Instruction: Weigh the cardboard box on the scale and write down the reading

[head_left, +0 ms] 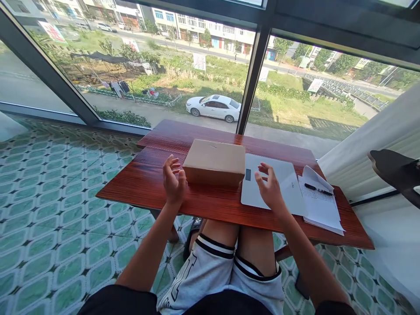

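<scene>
The cardboard box (pixel 214 162) sits closed on the red wooden worktop (pixel 147 183), towards the window, its right end just beside, perhaps overlapping, the flat white scale (pixel 278 183). The left hand (pixel 173 180) hangs at the box's left end and the right hand (pixel 271 189) hovers over the scale near the box's right end; both are spread, fingers loosely curled, holding nothing and seemingly not touching the box (contact on the left is hard to judge from this angle).

Beside the scale lie loose papers (pixel 320 203) with a black pen (pixel 317 189) on top, close to the worktop's right edge. A careless sweep of the right arm could likely push these off, or nudge the scale.

The scale's small display is too dim to read, the box's far side is hidden, and a dark object at the right edge is cut off.
</scene>
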Demonstrator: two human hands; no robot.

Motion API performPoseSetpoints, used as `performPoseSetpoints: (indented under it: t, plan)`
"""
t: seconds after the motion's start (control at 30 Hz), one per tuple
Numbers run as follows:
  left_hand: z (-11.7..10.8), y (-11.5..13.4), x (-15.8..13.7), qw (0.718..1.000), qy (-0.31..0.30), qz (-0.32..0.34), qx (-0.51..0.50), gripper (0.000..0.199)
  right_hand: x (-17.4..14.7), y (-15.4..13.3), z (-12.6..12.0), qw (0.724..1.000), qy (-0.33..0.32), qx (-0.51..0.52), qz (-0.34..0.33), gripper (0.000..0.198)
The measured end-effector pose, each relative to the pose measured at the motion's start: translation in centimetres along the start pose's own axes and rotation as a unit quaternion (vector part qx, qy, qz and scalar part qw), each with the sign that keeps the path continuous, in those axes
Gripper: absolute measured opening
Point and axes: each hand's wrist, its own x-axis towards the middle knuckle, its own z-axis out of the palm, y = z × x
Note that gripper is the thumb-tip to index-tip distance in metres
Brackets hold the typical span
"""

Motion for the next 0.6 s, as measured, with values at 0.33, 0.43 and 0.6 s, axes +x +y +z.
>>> performPoseSetpoints:
  t: [0.33,0.43,0.6]
  plan:
    - [-0.2,0.1,0.1,0.986,-0.129,-0.104,-0.019,0.114,0.1,-1.1,4.2,0.993,-0.105,0.027,0.040,0.101]
    - [-0.5,0.4,0.3,0.976,-0.165,-0.137,0.032,0.104,0.1,-1.5,4.3,0.993,-0.115,0.021,0.016,0.088]
    - [-0.9,1.0,0.7,0.959,-0.204,-0.134,0.145,0.078,0.2,-1.7,4.5,0.994,-0.107,0.019,-0.006,0.070]
